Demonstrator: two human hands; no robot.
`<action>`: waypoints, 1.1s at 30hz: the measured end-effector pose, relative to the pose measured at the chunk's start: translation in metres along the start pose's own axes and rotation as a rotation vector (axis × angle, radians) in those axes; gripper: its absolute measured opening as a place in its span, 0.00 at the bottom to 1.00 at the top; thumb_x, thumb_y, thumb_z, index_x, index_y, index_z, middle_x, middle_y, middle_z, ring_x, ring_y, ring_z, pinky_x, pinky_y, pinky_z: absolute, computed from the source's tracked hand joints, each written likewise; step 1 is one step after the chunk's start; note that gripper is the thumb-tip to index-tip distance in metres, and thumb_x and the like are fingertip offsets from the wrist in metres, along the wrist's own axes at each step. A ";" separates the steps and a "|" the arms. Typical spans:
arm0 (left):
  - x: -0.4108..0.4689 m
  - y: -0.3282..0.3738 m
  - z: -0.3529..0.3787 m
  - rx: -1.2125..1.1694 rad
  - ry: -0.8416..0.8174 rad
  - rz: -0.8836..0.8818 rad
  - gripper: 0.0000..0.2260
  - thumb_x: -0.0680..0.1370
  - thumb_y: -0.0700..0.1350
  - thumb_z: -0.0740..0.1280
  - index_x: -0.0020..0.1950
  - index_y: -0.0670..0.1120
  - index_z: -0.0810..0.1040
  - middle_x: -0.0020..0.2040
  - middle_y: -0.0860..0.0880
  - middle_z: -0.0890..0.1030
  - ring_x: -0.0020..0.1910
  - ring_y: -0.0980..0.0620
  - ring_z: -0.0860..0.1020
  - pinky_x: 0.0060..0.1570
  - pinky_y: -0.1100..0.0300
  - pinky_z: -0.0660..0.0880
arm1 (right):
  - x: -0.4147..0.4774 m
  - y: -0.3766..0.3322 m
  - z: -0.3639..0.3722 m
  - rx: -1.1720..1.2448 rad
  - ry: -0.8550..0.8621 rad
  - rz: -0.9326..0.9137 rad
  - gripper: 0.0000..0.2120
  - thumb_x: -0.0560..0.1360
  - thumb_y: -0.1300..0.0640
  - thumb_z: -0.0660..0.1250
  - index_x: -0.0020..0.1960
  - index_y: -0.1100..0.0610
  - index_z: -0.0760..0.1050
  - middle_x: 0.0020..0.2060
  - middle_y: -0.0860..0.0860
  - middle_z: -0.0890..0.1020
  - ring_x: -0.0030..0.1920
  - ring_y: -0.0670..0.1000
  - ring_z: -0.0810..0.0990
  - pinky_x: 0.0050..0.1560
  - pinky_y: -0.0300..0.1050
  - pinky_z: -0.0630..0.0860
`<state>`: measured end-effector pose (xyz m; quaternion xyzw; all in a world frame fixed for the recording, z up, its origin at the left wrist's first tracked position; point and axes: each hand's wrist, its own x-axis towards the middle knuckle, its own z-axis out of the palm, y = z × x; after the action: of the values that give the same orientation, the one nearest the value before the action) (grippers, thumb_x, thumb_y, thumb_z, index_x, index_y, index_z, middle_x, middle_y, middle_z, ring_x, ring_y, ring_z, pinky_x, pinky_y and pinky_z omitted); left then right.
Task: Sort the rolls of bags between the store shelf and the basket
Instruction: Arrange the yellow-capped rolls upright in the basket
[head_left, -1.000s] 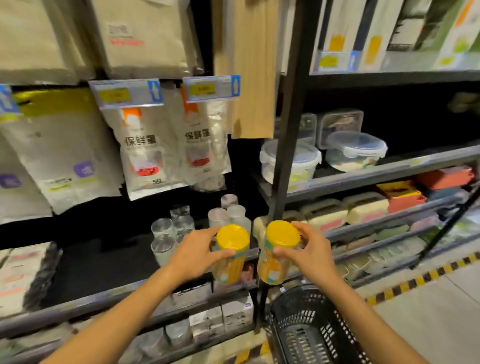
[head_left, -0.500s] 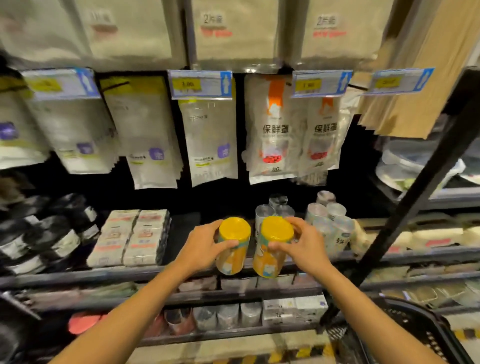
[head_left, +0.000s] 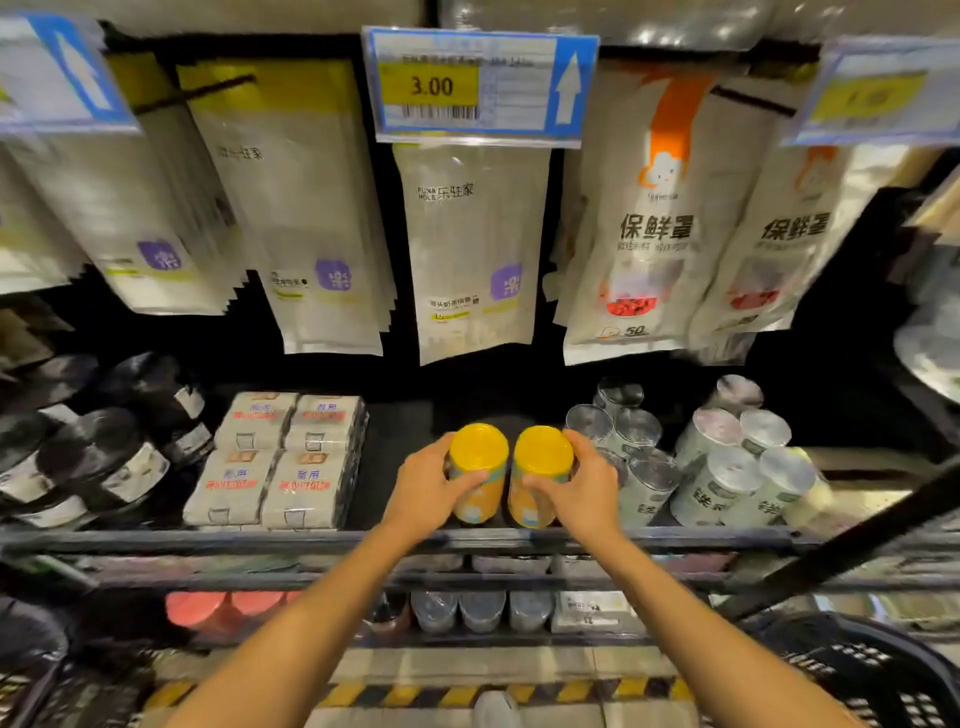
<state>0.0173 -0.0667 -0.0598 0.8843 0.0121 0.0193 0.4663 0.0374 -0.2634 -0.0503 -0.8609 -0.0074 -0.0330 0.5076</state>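
Two yellow-capped rolls of bags stand side by side at the front of the dark store shelf (head_left: 363, 540). My left hand (head_left: 423, 493) grips the left yellow roll (head_left: 478, 457) from its left side. My right hand (head_left: 584, 493) grips the right yellow roll (head_left: 543, 460) from its right side. The two rolls almost touch each other. Whether their bases rest on the shelf board is hidden by my fingers. The black basket (head_left: 878, 675) sits on the floor at the lower right, and only its rim and mesh wall show.
White rolls with clear caps (head_left: 727, 467) stand close to the right of my right hand. Grey packs (head_left: 280, 462) lie to the left, black rolls (head_left: 104, 447) further left. Hanging bag packs (head_left: 467, 249) and a price tag (head_left: 478, 85) are above. Lower shelves hold more goods.
The view swung left from the basket side to face the shelf. Both hands carried the yellow rolls forward and down to the shelf's front, beside the white rolls.
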 end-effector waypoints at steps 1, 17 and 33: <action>0.003 -0.003 0.005 -0.015 -0.004 -0.020 0.19 0.73 0.53 0.72 0.63 0.54 0.74 0.51 0.54 0.81 0.49 0.54 0.79 0.51 0.58 0.76 | 0.003 0.003 0.006 0.006 -0.003 0.017 0.34 0.63 0.56 0.80 0.66 0.57 0.71 0.50 0.50 0.79 0.50 0.48 0.76 0.51 0.42 0.73; 0.024 -0.050 0.049 0.108 -0.045 -0.135 0.30 0.68 0.64 0.65 0.65 0.49 0.72 0.54 0.49 0.80 0.51 0.50 0.78 0.50 0.53 0.76 | 0.010 0.058 0.051 -0.013 0.057 0.144 0.33 0.64 0.59 0.79 0.66 0.61 0.70 0.52 0.52 0.79 0.52 0.48 0.73 0.50 0.33 0.64; 0.007 -0.040 0.060 0.126 0.040 -0.250 0.26 0.71 0.53 0.74 0.65 0.50 0.70 0.55 0.53 0.78 0.51 0.54 0.76 0.50 0.60 0.72 | 0.000 0.063 0.055 -0.113 -0.015 0.180 0.38 0.67 0.54 0.77 0.71 0.58 0.63 0.64 0.56 0.74 0.63 0.56 0.73 0.62 0.52 0.72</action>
<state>0.0264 -0.0935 -0.1261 0.9029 0.1328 -0.0221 0.4081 0.0430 -0.2457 -0.1322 -0.8856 0.0681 0.0189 0.4591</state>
